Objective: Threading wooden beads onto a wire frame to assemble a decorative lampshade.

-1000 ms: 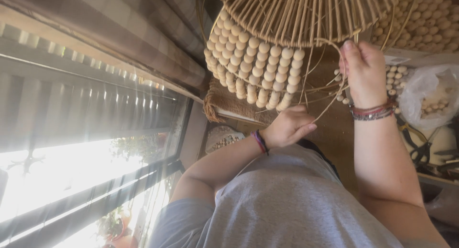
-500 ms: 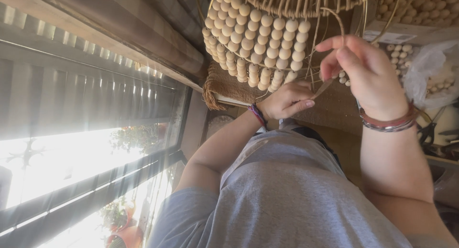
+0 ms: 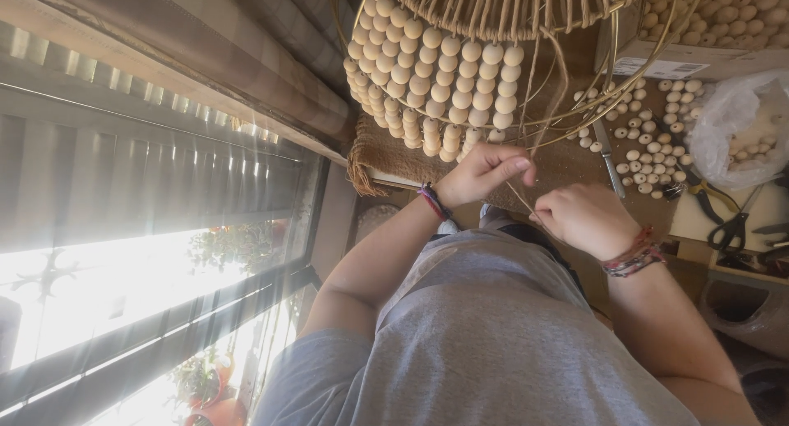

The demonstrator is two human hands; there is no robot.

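1. Both of my hands sit close together in front of my chest, below the beaded lampshade (image 3: 460,73), and both are pinched on the same thin tan cord (image 3: 538,89).
2. My left hand (image 3: 485,173) has its fingers curled in, with thumb and forefinger pressed together on the cord near its lower end; a dark braided bracelet (image 3: 431,201) sits on that wrist.
3. My right hand (image 3: 588,221) is closed into a loose fist just beside the left, gripping the cord where it runs down from the frame; a stack of red and beaded bracelets (image 3: 633,257) is on that wrist.
4. From my hands the cord runs up to the gold wire ring (image 3: 608,105) of the lampshade, where rows of pale wooden beads hang in strings.
5. On the bench (image 3: 575,159), loose wooden beads (image 3: 649,138) lie scattered near the ring, well apart from my hands.
6. A clear plastic bag (image 3: 740,130) with more beads rests at the right, and black-handled scissors (image 3: 731,229) lie near it.
7. A cardboard box (image 3: 699,60) full of beads stands behind the bag.
8. To my left, a window with slatted blinds (image 3: 123,171) lets in bright light.
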